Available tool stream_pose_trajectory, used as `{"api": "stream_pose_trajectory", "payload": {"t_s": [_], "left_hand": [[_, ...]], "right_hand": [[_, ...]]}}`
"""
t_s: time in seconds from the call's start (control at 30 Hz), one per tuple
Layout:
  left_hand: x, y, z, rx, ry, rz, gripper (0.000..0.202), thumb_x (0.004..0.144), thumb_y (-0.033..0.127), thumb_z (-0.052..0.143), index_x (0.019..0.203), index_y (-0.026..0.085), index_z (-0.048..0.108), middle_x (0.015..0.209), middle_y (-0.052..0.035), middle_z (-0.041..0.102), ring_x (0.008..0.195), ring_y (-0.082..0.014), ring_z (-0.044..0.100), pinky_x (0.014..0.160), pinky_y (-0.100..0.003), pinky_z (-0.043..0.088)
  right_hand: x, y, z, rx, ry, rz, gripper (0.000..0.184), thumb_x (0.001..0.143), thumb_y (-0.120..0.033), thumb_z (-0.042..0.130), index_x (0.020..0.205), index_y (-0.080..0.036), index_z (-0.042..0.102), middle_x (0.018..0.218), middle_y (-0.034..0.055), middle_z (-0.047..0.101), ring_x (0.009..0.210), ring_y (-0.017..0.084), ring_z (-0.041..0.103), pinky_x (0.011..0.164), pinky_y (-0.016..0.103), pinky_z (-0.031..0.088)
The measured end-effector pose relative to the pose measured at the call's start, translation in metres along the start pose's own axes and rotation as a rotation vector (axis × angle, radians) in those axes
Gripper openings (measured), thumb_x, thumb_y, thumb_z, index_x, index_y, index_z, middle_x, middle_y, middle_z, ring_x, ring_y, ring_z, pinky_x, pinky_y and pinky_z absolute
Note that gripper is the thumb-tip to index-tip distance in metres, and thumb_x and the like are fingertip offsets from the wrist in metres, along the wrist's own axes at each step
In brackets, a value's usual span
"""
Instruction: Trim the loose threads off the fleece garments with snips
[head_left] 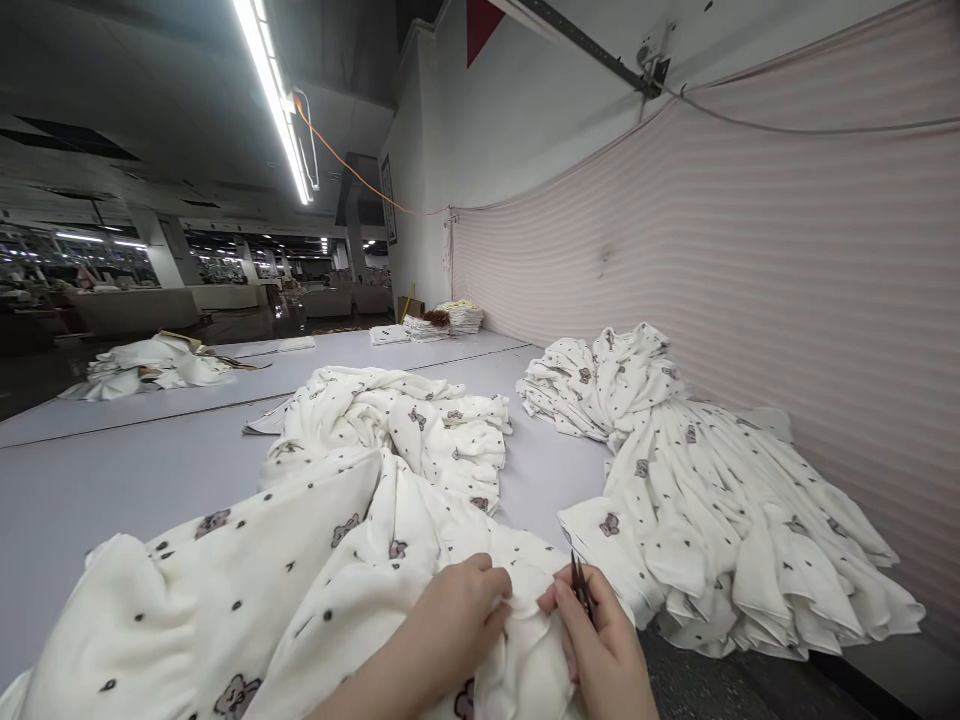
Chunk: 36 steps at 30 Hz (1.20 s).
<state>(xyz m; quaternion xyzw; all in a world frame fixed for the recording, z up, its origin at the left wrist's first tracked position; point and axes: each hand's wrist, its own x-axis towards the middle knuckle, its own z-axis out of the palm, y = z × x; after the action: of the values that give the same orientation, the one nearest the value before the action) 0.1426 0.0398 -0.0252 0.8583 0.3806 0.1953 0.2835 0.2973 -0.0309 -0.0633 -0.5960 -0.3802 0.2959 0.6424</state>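
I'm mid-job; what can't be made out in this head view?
- Dark pointed tool: head view; the right hand hides its lower part.
- Left hand: head view; its own curled fingers hide the exact grip on the patterned fabric.
- Patterned fabric's near end: head view; cut off by the bottom edge.
- Distant equipment: head view; too small.

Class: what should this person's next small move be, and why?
Perhaps ease the edge of the white cloth along between left hand and right hand: both are at that edge, while the dark snips in the right point upward rather than at it.
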Motion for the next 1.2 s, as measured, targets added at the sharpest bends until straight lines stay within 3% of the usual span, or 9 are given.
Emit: {"api": "stream_pose_trajectory", "payload": {"t_s": [0.13,0.27,0.33,0.43,0.53,0.7,0.9,1.03,1.2], "left_hand": [[-0.008,0.003,-0.014,-0.048,0.069,0.009,0.011,0.087,0.021,0.045,0.082,0.022,0.055,0.090,-0.0032,0.056,0.084,-0.0193,0.057,0.077,-0.030,0.043],[-0.026,-0.006,-0.038,-0.178,0.116,0.048,0.010,0.089,0.023,0.044,0.081,0.022,0.050,0.127,-0.0072,0.049,0.113,-0.0218,0.049,0.094,-0.033,0.038],[-0.036,-0.014,-0.046,-0.288,0.158,0.043,0.011,0.090,0.024,0.045,0.079,0.022,0.048,0.136,-0.0074,0.044,0.123,-0.0243,0.043,0.099,-0.037,0.035],[-0.049,-0.022,-0.054,-0.450,0.155,0.035,0.010,0.089,0.023,0.043,0.078,0.023,0.045,0.108,-0.0070,0.061,0.104,-0.0236,0.055,0.090,-0.037,0.042],[-0.059,-0.020,-0.054,-0.311,0.111,0.069,0.007,0.084,0.022,0.047,0.089,0.023,0.052,0.086,-0.0029,0.059,0.082,-0.0214,0.057,0.076,-0.033,0.045],[-0.062,-0.015,-0.038,0.073,0.133,0.205,0.035,0.071,0.014,0.063,0.104,0.022,0.059,0.082,-0.0033,0.056,0.076,-0.0211,0.057,0.068,-0.030,0.045],[-0.060,-0.037,-0.025,0.016,0.303,0.387,0.033,0.074,0.003,0.042,0.096,0.021,0.058,0.076,-0.0017,0.048,0.069,-0.0165,0.052,0.060,-0.026,0.042],[-0.061,-0.039,-0.026,-0.042,0.322,0.348,0.031,0.075,0.004,0.042,0.096,0.021,0.057,0.076,-0.0013,0.048,0.069,-0.0162,0.052,0.060,-0.026,0.041],[-0.060,-0.031,-0.026,-0.050,0.306,0.275,0.032,0.070,0.003,0.043,0.091,0.020,0.059,0.075,-0.0009,0.049,0.068,-0.0162,0.053,0.060,-0.026,0.041]], "right_hand": [[0.000,0.009,-0.008,-0.047,0.075,-0.047,0.033,0.072,-0.051,0.063,0.084,-0.021,0.058,0.069,0.0001,0.059,0.067,0.018,0.058,0.062,0.023,0.047],[-0.008,0.018,0.007,-0.204,0.000,-0.084,0.042,0.067,-0.040,0.065,0.103,-0.022,0.055,0.058,-0.0088,0.039,0.050,0.013,0.046,0.053,0.022,0.040],[-0.012,0.016,0.016,-0.281,-0.059,-0.105,0.036,0.065,-0.032,0.062,0.100,-0.023,0.058,0.056,-0.0099,0.033,0.047,0.013,0.042,0.051,0.022,0.035],[-0.015,0.005,0.022,-0.241,-0.168,-0.137,0.014,0.072,-0.029,0.053,0.081,-0.022,0.061,0.054,-0.0093,0.026,0.048,0.012,0.034,0.050,0.022,0.029],[-0.016,-0.008,0.024,-0.182,-0.196,-0.168,0.015,0.076,-0.031,0.050,0.076,-0.020,0.060,0.055,-0.0086,0.026,0.050,0.012,0.032,0.050,0.021,0.029],[-0.019,-0.018,0.031,-0.233,-0.169,-0.271,0.008,0.077,-0.027,0.048,0.076,-0.021,0.054,0.062,-0.0049,0.045,0.056,0.013,0.045,0.055,0.022,0.036],[-0.020,-0.030,0.018,-0.286,-0.409,-0.275,0.013,0.077,-0.031,0.057,0.086,-0.023,0.061,0.079,-0.0004,0.059,0.072,0.016,0.059,0.064,0.022,0.044],[-0.022,-0.041,0.006,-0.298,-0.478,-0.294,0.018,0.082,-0.038,0.058,0.091,-0.027,0.070,0.081,0.0015,0.065,0.072,0.017,0.063,0.058,0.021,0.044],[-0.023,-0.043,0.012,-0.326,-0.542,-0.325,0.022,0.082,-0.040,0.058,0.089,-0.028,0.075,0.076,0.0032,0.068,0.069,0.019,0.064,0.058,0.023,0.044]]}}
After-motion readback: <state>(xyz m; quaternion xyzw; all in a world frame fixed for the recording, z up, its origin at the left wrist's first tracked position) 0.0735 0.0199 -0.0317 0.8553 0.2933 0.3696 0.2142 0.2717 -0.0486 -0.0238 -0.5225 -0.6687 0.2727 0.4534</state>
